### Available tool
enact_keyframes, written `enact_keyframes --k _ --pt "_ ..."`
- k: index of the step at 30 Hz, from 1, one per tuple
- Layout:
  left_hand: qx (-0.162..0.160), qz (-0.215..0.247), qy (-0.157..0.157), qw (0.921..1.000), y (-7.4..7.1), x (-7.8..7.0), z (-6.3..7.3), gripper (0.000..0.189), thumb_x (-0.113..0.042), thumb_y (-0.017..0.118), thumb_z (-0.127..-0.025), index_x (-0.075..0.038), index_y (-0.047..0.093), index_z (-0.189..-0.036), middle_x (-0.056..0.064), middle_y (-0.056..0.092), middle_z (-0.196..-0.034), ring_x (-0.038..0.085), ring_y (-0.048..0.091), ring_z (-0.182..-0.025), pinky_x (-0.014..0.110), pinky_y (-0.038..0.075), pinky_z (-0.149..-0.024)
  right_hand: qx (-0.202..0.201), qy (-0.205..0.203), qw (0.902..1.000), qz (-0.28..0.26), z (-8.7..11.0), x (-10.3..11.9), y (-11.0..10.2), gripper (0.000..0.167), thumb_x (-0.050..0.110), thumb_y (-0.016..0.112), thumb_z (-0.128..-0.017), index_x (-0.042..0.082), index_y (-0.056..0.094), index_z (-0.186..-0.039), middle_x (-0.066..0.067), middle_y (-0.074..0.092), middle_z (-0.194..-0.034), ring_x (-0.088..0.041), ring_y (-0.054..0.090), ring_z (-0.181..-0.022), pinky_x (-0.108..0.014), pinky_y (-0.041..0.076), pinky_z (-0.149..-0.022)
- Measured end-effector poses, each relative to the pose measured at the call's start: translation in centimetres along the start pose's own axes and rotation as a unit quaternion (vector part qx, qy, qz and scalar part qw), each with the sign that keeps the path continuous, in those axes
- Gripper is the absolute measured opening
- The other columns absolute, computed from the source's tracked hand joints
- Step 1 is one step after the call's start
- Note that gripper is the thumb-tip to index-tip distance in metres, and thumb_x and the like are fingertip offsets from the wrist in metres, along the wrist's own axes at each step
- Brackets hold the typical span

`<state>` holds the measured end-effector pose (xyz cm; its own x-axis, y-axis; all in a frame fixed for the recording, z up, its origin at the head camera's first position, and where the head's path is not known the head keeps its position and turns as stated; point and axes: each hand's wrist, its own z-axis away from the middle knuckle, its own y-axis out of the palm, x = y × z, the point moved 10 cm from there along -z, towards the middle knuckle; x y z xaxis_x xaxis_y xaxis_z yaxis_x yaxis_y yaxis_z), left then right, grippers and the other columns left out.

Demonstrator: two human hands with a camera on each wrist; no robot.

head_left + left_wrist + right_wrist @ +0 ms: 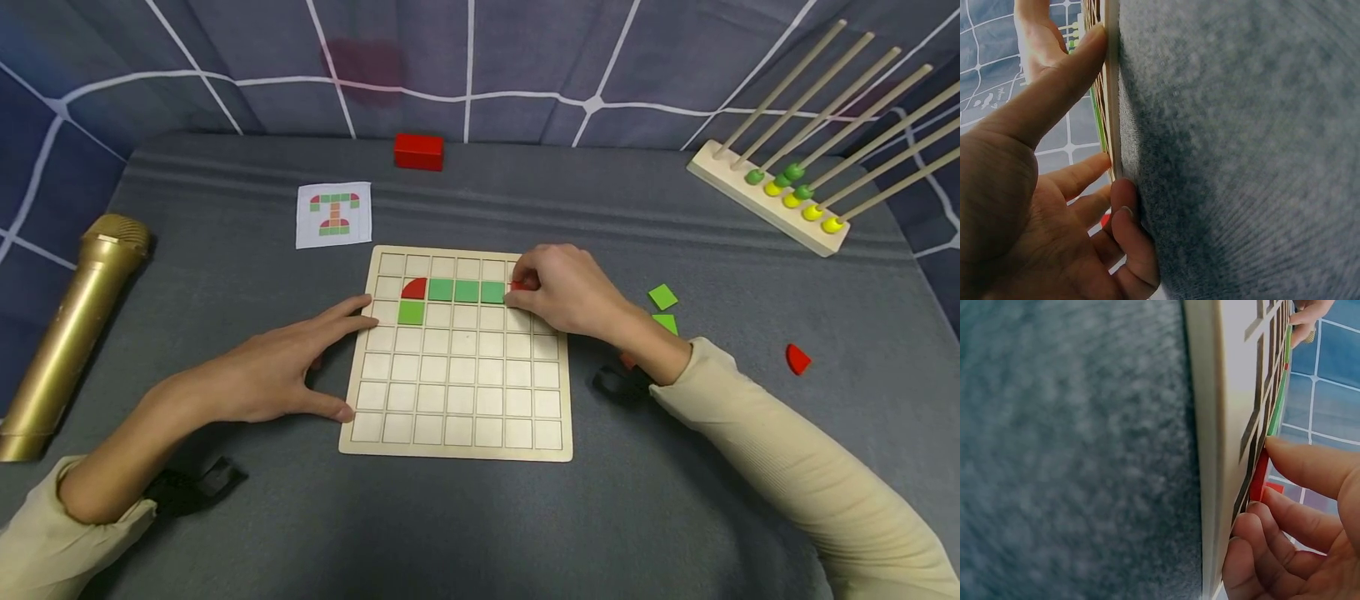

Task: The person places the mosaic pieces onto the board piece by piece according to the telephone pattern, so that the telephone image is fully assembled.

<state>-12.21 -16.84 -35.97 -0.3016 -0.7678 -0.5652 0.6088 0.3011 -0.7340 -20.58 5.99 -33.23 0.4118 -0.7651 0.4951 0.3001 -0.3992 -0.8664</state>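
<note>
A wooden grid board (459, 400) lies on the grey cloth. My left hand (258, 371) rests against its left edge, thumb and fingers spread along the side. Over the upper right cells, my right hand (573, 292) pinches a red quarter-round tile (1260, 475) between thumb and fingers, beside a row of green square tiles (467, 291); the fingers mostly cover it in the head view. Another red quarter-round tile (414, 288) sits at the left end of that row, with a lighter green square (411, 312) directly below it.
Behind the board lie a pattern card (333, 215) and a red block (419, 152). To the right are loose green squares (663, 297), a red quarter-round piece (797, 359) and a pegged bead rack (772, 200). A gold microphone (71, 333) lies far left.
</note>
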Motion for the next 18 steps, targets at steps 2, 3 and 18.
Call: enact_keyframes --k 2,3,18 --pt "0.000 0.001 0.000 1.0000 0.00 0.01 0.01 0.097 -0.054 0.082 -0.073 -0.022 0.035 -0.152 -0.006 0.013 -0.163 0.014 0.048 -0.079 0.032 0.038 -0.065 0.004 0.000 1.0000 -0.007 0.04 -0.01 0.05 0.014 0.021 0.076 -0.087 0.008 0.073 -0.086 -0.001 0.058 -0.072 -0.017 0.051 -0.066 -0.035 0.038 -0.063" --pt "0.000 0.001 0.000 1.0000 0.00 0.02 0.01 0.097 -0.053 0.083 -0.073 -0.022 0.035 -0.152 -0.005 0.013 -0.163 0.014 0.048 -0.079 0.032 0.038 -0.065 0.006 0.000 0.9999 -0.010 0.06 -0.03 0.09 0.014 0.021 0.076 -0.087 0.008 0.073 -0.087 -0.001 0.059 -0.072 -0.016 0.051 -0.066 -0.035 0.038 -0.062" --pt "-0.001 0.006 0.004 1.0000 0.06 0.02 -0.04 0.097 -0.053 0.083 -0.073 -0.021 0.035 -0.152 -0.005 0.012 -0.163 0.013 0.047 -0.076 0.032 0.038 -0.065 0.017 -0.026 0.9993 -0.020 0.39 0.35 0.22 0.012 0.011 0.072 -0.089 0.005 0.075 -0.099 -0.005 0.064 -0.087 -0.018 0.055 -0.075 -0.037 0.042 -0.069"
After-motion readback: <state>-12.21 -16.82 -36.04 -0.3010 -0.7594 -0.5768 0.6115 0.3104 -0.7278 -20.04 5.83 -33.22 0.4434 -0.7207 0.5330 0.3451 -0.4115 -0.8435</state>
